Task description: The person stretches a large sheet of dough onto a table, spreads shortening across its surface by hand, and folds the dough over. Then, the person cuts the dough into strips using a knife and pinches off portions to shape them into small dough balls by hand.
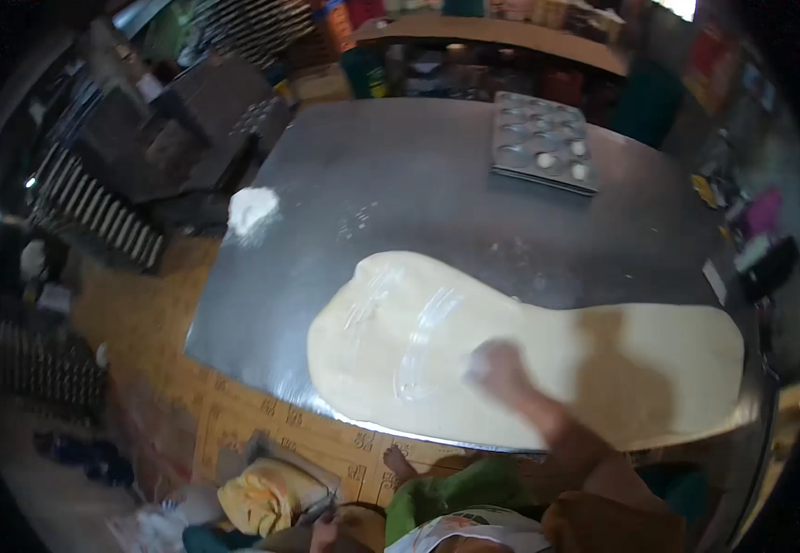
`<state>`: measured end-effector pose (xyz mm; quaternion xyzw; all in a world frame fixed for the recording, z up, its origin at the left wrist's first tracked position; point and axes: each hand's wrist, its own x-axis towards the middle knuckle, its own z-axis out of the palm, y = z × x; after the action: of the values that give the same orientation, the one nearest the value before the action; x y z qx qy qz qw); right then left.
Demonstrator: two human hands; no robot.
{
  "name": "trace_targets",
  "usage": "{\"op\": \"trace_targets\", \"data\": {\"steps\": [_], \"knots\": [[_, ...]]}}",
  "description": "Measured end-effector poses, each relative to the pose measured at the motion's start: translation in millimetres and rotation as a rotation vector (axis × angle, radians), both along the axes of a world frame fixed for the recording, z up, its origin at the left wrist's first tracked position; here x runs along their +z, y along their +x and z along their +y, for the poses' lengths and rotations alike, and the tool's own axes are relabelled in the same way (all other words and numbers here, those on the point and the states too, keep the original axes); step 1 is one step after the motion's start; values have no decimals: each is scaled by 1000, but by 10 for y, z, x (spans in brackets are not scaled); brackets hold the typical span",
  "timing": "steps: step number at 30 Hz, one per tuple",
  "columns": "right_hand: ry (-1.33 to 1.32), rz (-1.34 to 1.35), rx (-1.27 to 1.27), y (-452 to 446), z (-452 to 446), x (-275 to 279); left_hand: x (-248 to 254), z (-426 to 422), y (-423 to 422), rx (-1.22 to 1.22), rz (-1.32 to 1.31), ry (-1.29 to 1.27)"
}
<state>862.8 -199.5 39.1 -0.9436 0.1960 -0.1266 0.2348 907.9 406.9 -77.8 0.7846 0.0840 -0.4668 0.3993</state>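
Note:
A long sheet of pale dough [418,332] lies flat along the near side of the metal table, with white greasy-looking streaks on its left part. Over the middle of the dough is my right hand [501,367], blurred by motion. Its fingers look closed round something whitish that I cannot make out. My left hand [324,532] hangs low at the bottom edge, off the table and beside a yellow cloth [260,495]; its fingers are too unclear to read.
On the metal table [400,175], a muffin-type tray [540,138] with white pieces in some cups stands at the back right. A white powder pile [253,212] lies near the left edge. Slatted racks [95,207] stand to the left, and a shelf [501,35] runs behind.

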Motion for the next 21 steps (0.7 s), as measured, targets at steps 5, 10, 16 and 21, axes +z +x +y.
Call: {"op": "trace_targets", "data": {"steps": [5, 10, 16, 21], "knots": [[-262, 85, -46, -361, -180, -246, 337, -764, -650, -234, -68, 100], [-112, -25, 334, -1245, -147, 351, 1119, -1371, -896, -23, -78, 43], [58, -169, -405, -1400, -1436, -193, 980, -1241, -1364, 94, -66, 23], [-24, 278, 195, -2235, -545, 521, 1103, -1425, -1867, 428, -54, -68]]}}
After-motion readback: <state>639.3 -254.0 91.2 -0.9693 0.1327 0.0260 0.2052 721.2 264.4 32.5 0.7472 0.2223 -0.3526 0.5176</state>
